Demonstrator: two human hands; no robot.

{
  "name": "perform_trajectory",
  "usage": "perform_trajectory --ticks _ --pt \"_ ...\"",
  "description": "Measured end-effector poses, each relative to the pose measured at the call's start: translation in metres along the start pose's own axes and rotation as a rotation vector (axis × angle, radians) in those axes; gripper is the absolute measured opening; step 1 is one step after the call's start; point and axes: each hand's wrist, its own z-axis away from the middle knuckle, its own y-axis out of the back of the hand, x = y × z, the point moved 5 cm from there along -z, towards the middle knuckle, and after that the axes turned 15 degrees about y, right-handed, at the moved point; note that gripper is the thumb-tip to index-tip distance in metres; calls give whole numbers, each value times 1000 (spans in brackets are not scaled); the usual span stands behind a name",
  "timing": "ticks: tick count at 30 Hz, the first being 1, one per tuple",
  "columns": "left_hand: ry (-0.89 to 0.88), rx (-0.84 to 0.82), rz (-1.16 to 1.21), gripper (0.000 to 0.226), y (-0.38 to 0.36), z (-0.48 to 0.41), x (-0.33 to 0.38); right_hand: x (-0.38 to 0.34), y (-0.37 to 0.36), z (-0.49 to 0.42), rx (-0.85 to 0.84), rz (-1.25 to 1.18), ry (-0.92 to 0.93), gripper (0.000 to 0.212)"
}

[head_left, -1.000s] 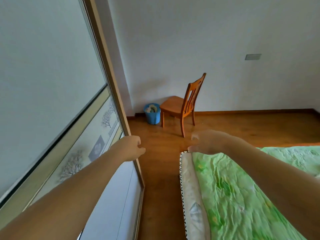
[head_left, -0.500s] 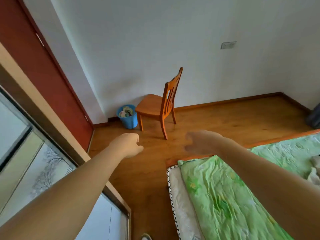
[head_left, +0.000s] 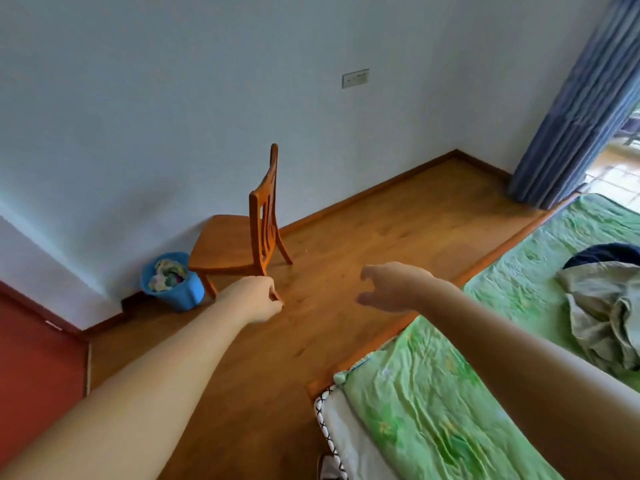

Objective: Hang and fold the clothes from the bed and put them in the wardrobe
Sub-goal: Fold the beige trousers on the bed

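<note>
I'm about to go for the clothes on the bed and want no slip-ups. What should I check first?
1. Hands free: left hand and right hand hold nothing: ok.
2. Clothes located: grey garment and dark garment lie on the bed: ok.
3. Clothes within reach: apart from both hands, probably too far: not ok.
4. Chair out of the way, by the wall: ok.
5. Wardrobe open: out of view: cannot tell.

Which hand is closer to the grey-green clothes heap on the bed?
Right. The right hand hangs over the floor just off the bed's edge, left of the clothes heap; the left hand is farther left, toward the wooden chair.
</note>
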Motion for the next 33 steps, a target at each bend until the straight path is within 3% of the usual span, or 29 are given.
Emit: perform_trajectory --ticks 15,24,33 --pt "-226 -4 -65 46 79 -233 48 80 50 -183 71 -68 -199 62" --pt "-525 14 -149 45 128 -381 119 144 66 -273 84 -146 -462 54" --pt "-859 -54 -271 48 140 -424 244 196 79 -221 158 -251 -861 50"
